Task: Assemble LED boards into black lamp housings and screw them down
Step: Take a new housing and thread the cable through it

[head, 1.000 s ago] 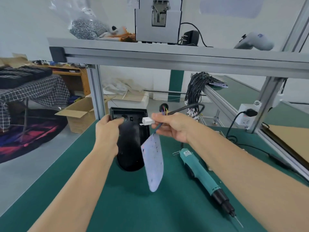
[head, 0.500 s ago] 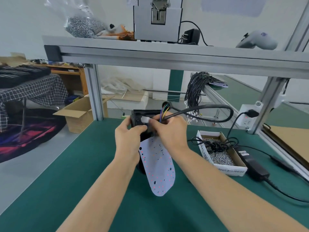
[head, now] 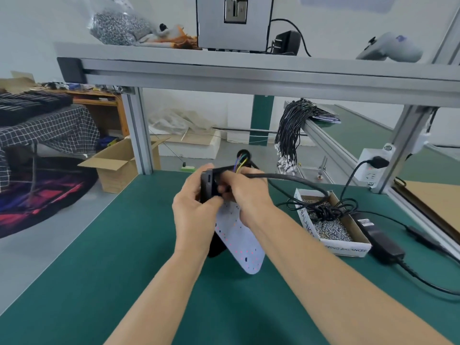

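Observation:
A black lamp housing point(head: 207, 186) stands tilted on end over the green bench, and my left hand point(head: 193, 207) grips its upper part. My right hand point(head: 245, 195) pinches at the housing's top, where a black cable point(head: 293, 179) with coloured wires point(head: 239, 163) comes in. A white LED board point(head: 239, 242) dotted with red points hangs down in front of the housing, below both hands. The white connector is hidden between my fingers.
A white box of screws point(head: 333, 230) with a coiled cable on it sits to the right, beside a black power adapter point(head: 378, 241). A bundle of black wire leads point(head: 291, 130) hangs over the rear rail. An aluminium frame shelf point(head: 249, 73) spans overhead. A cardboard box point(head: 119, 165) stands on the floor.
Both hands came together at the top of the housing, which turned more edge-on. The white connector, held apart a second ago, is now out of sight. My view swung right; the screwdriver left it.

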